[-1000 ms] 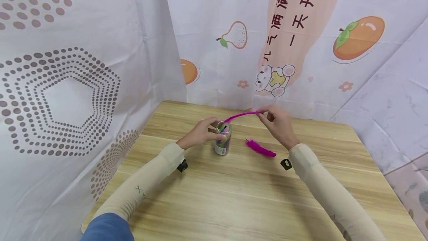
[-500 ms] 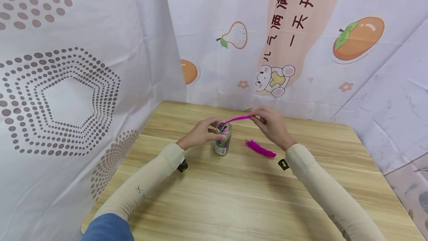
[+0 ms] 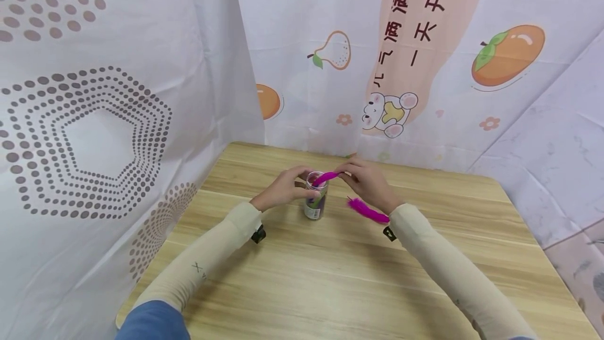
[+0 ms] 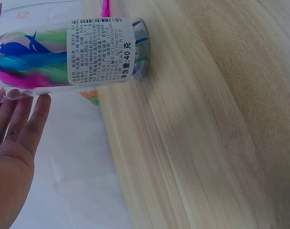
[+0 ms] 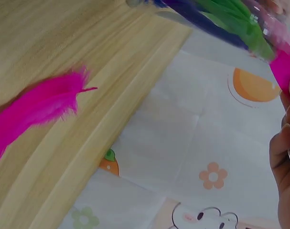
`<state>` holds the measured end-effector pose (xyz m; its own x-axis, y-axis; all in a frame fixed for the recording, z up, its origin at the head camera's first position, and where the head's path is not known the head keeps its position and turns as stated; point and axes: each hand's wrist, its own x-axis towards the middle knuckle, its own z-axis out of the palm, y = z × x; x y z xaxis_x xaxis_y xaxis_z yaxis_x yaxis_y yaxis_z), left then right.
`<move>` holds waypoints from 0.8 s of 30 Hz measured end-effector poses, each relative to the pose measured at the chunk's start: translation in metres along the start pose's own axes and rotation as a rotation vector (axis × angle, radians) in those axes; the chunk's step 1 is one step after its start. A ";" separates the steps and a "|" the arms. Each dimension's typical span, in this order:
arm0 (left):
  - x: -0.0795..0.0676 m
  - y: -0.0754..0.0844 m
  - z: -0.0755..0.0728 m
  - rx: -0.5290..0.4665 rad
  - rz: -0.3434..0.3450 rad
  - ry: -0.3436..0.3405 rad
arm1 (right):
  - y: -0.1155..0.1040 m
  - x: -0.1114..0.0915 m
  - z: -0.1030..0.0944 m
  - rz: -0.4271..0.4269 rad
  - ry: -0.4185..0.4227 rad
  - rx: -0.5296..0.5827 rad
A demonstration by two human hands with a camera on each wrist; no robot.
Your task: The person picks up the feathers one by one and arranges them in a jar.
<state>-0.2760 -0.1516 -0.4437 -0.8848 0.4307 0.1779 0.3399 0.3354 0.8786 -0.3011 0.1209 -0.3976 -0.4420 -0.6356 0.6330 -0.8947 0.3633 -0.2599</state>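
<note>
A clear plastic jar (image 3: 315,204) with a white printed label (image 4: 101,51) stands upright on the table. Blue, green and pink feathers (image 4: 32,59) show through its wall. My left hand (image 3: 285,189) grips the jar near its rim, fingers behind and thumb in front. With its fingertips my right hand (image 3: 367,182) pinches the end of a magenta feather (image 3: 325,177), whose other end is inside the jar's mouth. A second magenta feather (image 3: 368,211) lies on the table under my right hand, its bare quill showing in the right wrist view.
The wooden table (image 3: 302,277) meets a white printed curtain (image 3: 292,119) at the back. Another curtain (image 3: 198,93) hangs along the left side. A small black wrist device (image 3: 258,234) sits beneath each sleeve.
My right hand has moved left and slightly down toward the jar, and less of the pinched feather sticks out of the mouth. The left hand keeps its hold; the loose feather stays put.
</note>
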 end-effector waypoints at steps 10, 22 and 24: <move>-0.002 0.003 0.000 -0.024 -0.022 -0.008 | -0.008 0.015 0.020 -0.016 -0.057 0.003; 0.000 0.001 0.000 -0.016 -0.005 -0.015 | -0.016 0.031 0.028 -0.030 -0.137 -0.029; 0.000 0.001 -0.001 -0.012 -0.002 -0.015 | -0.015 0.032 0.029 -0.020 -0.158 -0.034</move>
<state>-0.2760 -0.1519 -0.4424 -0.8805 0.4425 0.1698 0.3345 0.3265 0.8840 -0.3033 0.0750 -0.3949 -0.4310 -0.7412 0.5147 -0.9020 0.3706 -0.2216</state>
